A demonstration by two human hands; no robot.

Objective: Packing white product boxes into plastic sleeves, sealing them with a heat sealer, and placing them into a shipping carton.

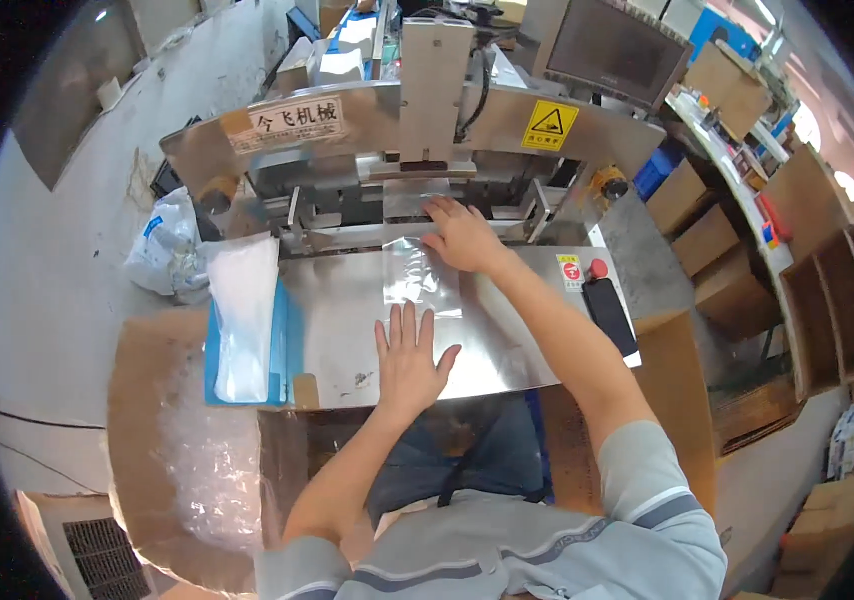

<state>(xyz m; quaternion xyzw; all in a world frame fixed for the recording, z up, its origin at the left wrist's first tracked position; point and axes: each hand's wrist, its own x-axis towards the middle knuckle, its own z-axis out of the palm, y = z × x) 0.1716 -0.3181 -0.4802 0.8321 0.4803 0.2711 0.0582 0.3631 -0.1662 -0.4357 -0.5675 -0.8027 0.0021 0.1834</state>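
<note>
Grey shirt (587, 565) is filling my foreground.
I'm watching left hand (409, 366) and right hand (465, 238) lying open on clear film (411, 272); uneven pressure could be creasing it.

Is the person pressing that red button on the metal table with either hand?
No, the left hand and right hand are both at the clear plastic, apart from the red button.

Left hand (407, 365) spreads its fingers; right hand (465, 236) extends farther forward.
</note>
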